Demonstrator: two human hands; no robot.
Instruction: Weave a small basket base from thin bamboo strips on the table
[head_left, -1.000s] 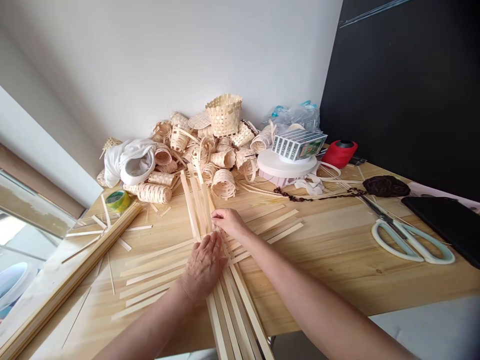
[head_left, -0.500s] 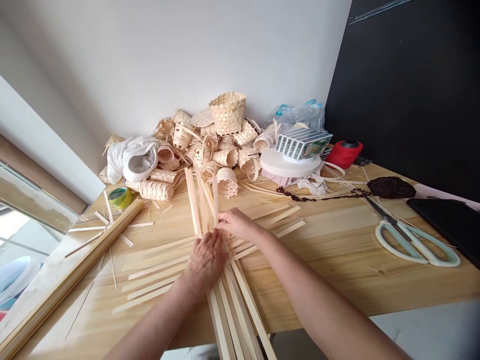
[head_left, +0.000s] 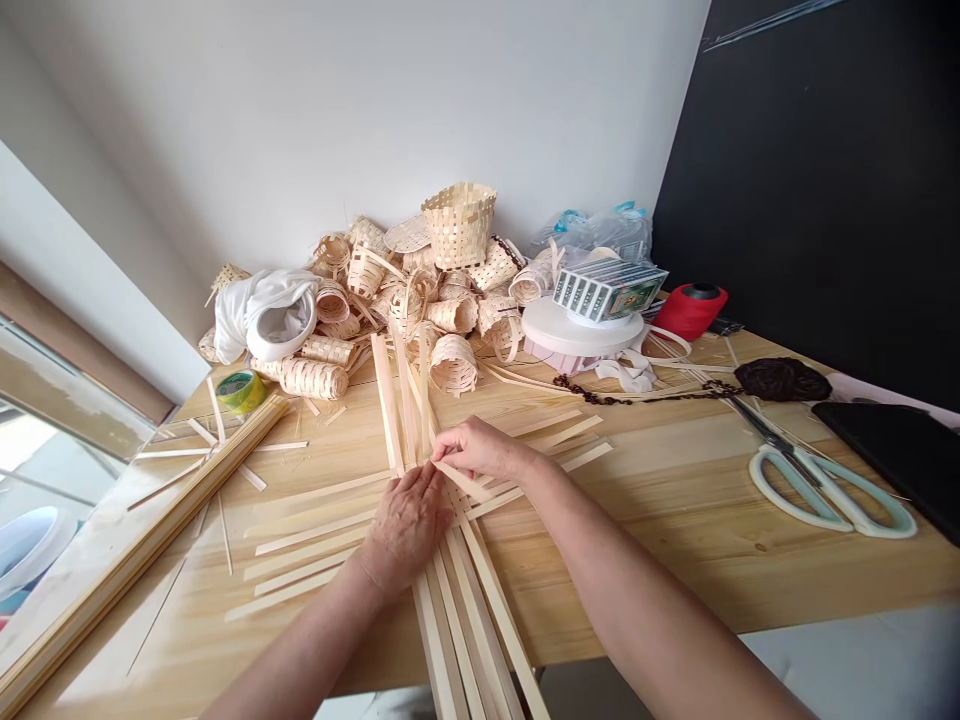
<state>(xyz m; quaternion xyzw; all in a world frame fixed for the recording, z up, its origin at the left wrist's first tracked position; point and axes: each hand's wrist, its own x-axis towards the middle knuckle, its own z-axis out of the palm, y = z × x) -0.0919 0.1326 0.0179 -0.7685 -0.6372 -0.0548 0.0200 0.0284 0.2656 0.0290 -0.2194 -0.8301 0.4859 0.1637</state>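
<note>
Pale flat bamboo strips [head_left: 472, 610] cross one another on the wooden table, some running toward me and others fanning out to both sides. My left hand [head_left: 409, 515] lies flat over the crossing, pressing the woven part with its fingers stretched forward. Just beyond it, my right hand [head_left: 474, 447] pinches one bamboo strip [head_left: 466, 482], whose end slants down to the right under the palm. Several strip ends [head_left: 386, 400] point away from me past the hands, a few of them raised. Much of the weave is hidden beneath my fingers.
Small woven baskets [head_left: 457, 225] are heaped along the wall. Scissors [head_left: 817, 480] lie at right, near dark yarn [head_left: 784, 379] and red thread [head_left: 694, 310]. A bundle of long strips [head_left: 150, 545] and a tape roll [head_left: 241, 392] are at left. Boxes [head_left: 609, 285] sit on a white turntable [head_left: 581, 333].
My right hand has turned slightly, and a strip end now shows slanting beneath it to the right. One raised strip beyond the hands leans more to the left. My left hand stays put.
</note>
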